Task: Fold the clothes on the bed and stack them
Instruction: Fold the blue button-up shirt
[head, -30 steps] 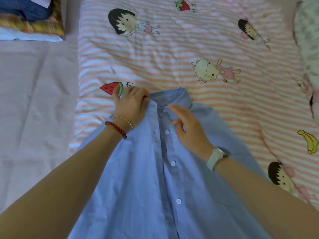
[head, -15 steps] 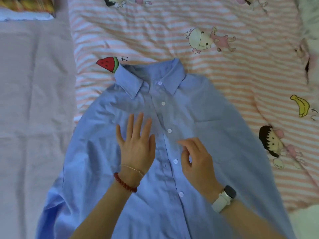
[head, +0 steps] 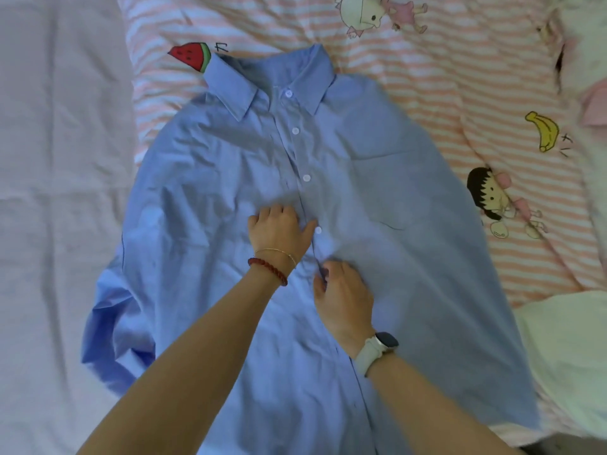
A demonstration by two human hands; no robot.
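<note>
Blue shirt (head: 377, 192) lies front up and spread flat on the striped quilt (head: 443, 77) of the bed, collar at the far end. Left hand (head: 279, 229) rests on the button strip, fingers curled under; its grip cannot be determined. Right hand (head: 343, 295) pinches the strip just below.

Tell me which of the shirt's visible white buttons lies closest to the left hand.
The lowest visible button, just off the left hand's thumb on the blue shirt. The other three sit higher, toward the collar.
</note>
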